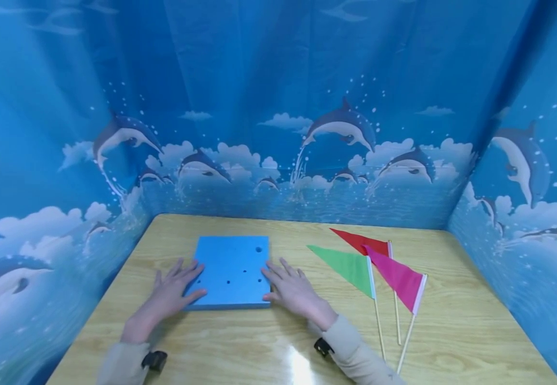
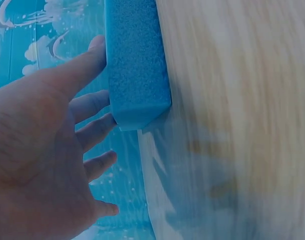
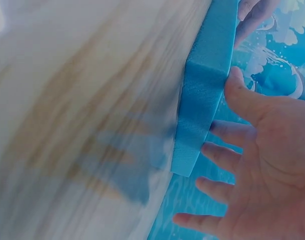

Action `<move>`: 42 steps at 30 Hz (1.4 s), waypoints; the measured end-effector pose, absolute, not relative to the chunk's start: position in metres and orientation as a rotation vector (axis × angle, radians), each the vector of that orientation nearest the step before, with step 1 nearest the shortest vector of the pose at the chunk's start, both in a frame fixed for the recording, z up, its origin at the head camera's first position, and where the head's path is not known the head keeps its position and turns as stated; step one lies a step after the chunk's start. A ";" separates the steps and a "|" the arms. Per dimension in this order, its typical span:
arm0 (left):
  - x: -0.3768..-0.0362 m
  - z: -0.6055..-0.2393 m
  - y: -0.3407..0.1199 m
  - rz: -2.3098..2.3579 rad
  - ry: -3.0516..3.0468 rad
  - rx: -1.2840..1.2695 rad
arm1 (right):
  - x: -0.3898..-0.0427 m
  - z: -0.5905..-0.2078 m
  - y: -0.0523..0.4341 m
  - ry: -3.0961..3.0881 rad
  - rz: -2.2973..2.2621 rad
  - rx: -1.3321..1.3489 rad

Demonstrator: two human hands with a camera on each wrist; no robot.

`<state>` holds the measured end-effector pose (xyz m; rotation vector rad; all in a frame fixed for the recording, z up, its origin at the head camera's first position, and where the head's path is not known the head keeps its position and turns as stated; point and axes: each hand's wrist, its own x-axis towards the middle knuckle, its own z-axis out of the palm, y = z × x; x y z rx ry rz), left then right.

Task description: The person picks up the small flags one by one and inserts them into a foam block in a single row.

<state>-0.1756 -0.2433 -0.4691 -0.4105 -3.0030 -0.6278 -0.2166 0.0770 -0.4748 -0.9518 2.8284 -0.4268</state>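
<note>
A square blue foam block [image 1: 230, 256] lies flat on the wooden table, with several small holes in its top and a larger one near its far right corner. My left hand [image 1: 170, 289] is at its left edge, fingers spread, fingertips on the top near the rim. Opposite it, my right hand [image 1: 295, 291] spreads its fingers along the right edge, fingertips right at the rim. In the left wrist view the thumb and fingers [image 2: 95, 105] are extended beside the block's rough side. The right wrist view shows the right fingers [image 3: 227, 132] likewise extended and apart.
Right of the block lie a green pennant flag [image 1: 348, 267], a red one [image 1: 362, 240] and a pink one [image 1: 399, 278], on thin sticks that point toward the near edge. A blue dolphin-print curtain [image 1: 278, 107] surrounds the table [image 1: 230, 342] at the back and sides.
</note>
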 end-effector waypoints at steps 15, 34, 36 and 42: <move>-0.188 -0.472 -0.219 -0.638 -3.044 -0.489 | -0.213 -0.475 0.110 2.835 -0.481 -0.916; -0.200 -0.475 -0.186 -0.624 -3.086 -0.580 | -0.211 -0.474 0.153 2.844 -0.546 -0.839; -0.201 -0.475 -0.183 -0.617 -3.085 -0.595 | -0.211 -0.475 0.158 2.852 -0.546 -0.841; -0.205 -0.475 -0.172 -0.627 -3.094 -0.626 | -0.211 -0.475 0.172 2.862 -0.544 -0.864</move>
